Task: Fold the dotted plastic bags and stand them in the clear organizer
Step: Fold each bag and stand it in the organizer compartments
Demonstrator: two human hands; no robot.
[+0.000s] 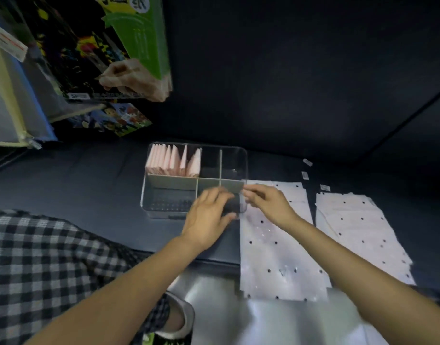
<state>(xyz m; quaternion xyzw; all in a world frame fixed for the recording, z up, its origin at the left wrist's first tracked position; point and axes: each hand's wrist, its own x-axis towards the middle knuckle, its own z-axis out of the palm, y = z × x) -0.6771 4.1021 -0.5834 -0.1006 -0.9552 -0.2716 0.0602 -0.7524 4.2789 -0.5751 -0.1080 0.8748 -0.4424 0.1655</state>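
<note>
A clear, glossy plastic organizer (194, 180) holds matt pink folded bags (173, 160) beyond the fingertips, while a thin, shiny dotted plastic bag (278, 247) lies under the right wrist on a smooth, dark matt table (89, 175).

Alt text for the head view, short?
Both hands, left and right, reach to the near right corner of a clear organizer; folded pink bags stand in its far-left compartment, and dotted bags lie flat alongside.

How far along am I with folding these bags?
Done: a row of folded bags stands in the clear organizer's back-left compartment. In hand: both hands, left and right, are at the top of the nearest flat dotted bag. Left: that bag and the stack beside it.
</note>
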